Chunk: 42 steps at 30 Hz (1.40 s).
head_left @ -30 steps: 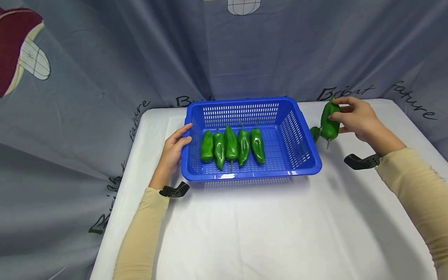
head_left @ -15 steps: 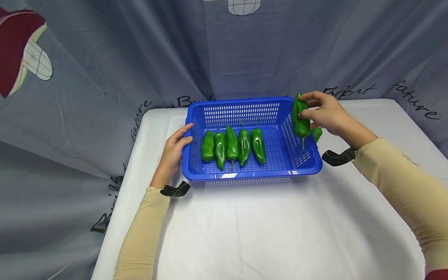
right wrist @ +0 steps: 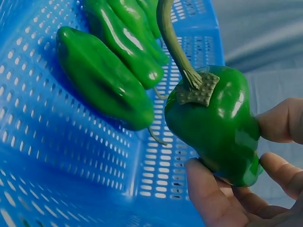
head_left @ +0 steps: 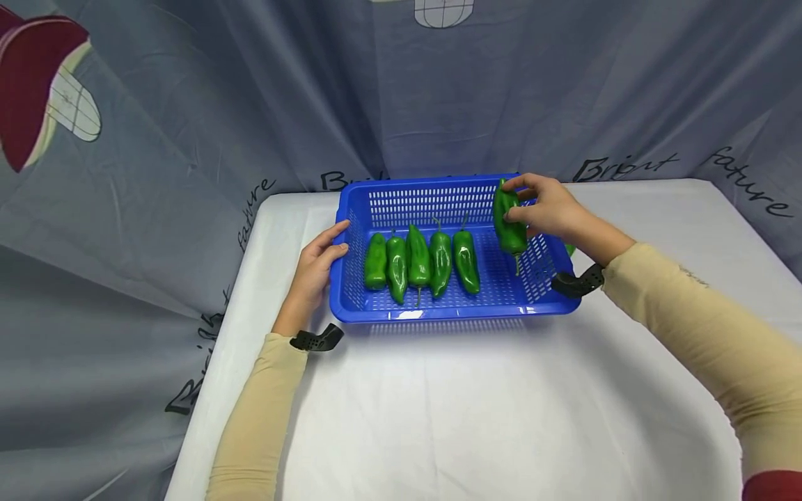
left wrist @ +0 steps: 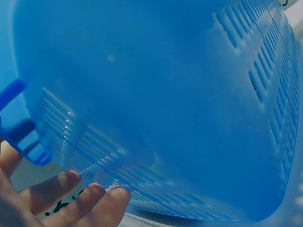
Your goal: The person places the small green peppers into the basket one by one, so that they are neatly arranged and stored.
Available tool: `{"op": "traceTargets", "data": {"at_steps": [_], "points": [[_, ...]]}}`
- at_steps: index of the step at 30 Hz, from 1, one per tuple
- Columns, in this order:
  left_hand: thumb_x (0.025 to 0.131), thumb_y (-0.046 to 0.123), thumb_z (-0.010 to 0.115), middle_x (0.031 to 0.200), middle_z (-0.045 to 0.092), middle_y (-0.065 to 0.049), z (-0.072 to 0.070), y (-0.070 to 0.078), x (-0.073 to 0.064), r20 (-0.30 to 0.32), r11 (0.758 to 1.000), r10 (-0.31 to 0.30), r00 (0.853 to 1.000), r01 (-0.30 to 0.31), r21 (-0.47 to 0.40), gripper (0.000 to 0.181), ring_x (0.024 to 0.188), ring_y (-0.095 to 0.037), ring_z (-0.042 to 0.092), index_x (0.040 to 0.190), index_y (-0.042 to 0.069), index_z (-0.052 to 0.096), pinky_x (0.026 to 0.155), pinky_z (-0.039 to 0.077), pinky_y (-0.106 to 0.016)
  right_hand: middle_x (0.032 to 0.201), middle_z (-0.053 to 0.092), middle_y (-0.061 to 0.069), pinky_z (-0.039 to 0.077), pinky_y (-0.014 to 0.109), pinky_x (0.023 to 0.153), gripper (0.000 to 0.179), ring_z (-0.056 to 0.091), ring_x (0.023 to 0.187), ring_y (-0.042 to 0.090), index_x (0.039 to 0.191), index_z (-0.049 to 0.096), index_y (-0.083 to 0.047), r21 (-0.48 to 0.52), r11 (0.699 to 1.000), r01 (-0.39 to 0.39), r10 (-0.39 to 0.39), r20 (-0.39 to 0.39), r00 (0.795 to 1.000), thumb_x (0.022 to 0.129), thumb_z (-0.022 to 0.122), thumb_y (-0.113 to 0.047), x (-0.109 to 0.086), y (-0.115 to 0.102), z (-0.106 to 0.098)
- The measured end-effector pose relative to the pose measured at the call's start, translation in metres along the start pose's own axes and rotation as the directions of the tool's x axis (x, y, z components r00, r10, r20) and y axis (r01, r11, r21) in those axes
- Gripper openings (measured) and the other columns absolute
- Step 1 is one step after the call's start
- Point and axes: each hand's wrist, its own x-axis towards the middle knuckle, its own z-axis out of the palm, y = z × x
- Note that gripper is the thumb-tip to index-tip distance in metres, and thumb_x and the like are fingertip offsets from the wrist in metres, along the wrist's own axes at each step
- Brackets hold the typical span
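Observation:
A blue plastic basket (head_left: pixel 451 312) with slotted walls stands on the white table. Several green peppers (head_left: pixel 441 264) lie side by side across its floor, left of the middle. My right hand (head_left: pixel 548 207) pinches another green pepper (head_left: pixel 510 223) above the right part of the basket, its stem hanging downward. In the right wrist view, the thumb and fingers clasp that pepper (right wrist: pixel 222 118) near its tip end. At the basket's left rim, my left hand (head_left: pixel 312 268) holds on with thumb and index finger over the edge. Several left fingertips (left wrist: pixel 116 196) show beside the outer wall.
One more green pepper (head_left: pixel 570 249) peeks out beside the basket's right wall, mostly hidden by the basket and right arm. The white table (head_left: pixel 464 403) extends in front and to the right. A grey-blue curtain (head_left: pixel 301 90) hangs behind and at the left.
My right hand has carried its pepper leftward from beyond the basket's right side to above the basket's inside. The left hand keeps its hold on the rim.

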Motion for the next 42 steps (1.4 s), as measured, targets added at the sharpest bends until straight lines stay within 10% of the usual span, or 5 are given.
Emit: {"op": "traceTargets", "data": {"at_steps": [42], "points": [[0.103, 0.008, 0.051, 0.162, 0.041, -0.006, 0.000, 0.000, 0.000, 0.005, 1.000, -0.002, 1.000, 0.002, -0.008, 0.050, 0.140, -0.029, 0.050, 0.152, 0.010, 0.048, 0.094, 0.058, -0.021, 0.134, 0.053, 0.033, 0.065, 0.044, 0.069, 0.064, 0.063, 0.115, 0.048, 0.151, 0.040, -0.004, -0.111, 0.992, -0.053, 0.069, 0.146, 0.987, 0.092, 0.063, -0.002, 0.033, 0.012, 0.046]]}}
